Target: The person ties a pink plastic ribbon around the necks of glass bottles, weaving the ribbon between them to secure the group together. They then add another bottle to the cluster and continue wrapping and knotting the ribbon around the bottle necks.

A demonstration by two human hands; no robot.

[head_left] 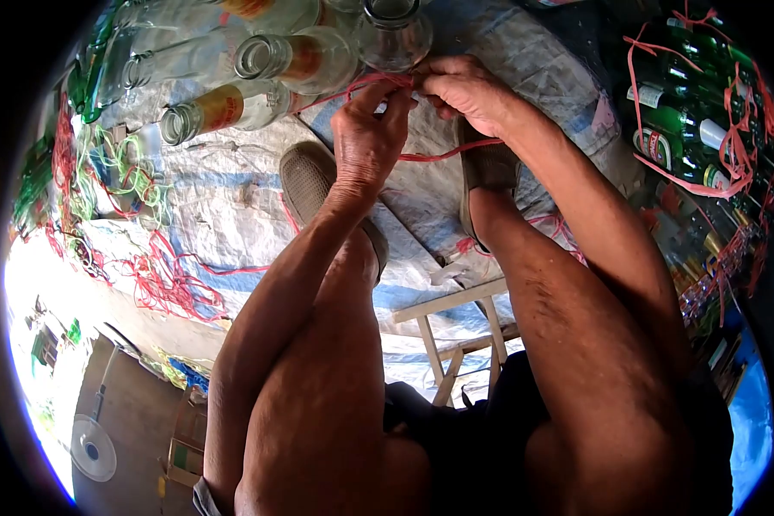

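Both my hands meet at the top middle, in front of several clear glass bottles. My left hand [370, 129] is closed on a pink plastic string [439, 156] that runs along the bottles. Close against it, my right hand [464, 90] pinches the same string between thumb and fingers. One length of the string trails right past my shoe. A clear bottle with an orange label [219, 110] lies with its mouth toward the lower left. Just beyond my hands stands another clear bottle [391, 43], its mouth facing up. Where the string crosses itself is partly hidden by my fingers.
Green bottles bound with pink string [679, 112] stand at the right. Tangled pink string [176, 279] lies on the left of the white-and-blue sheet [232, 215]. A wooden stool [451, 301] is between my legs, and a fan [93, 447] stands at the lower left.
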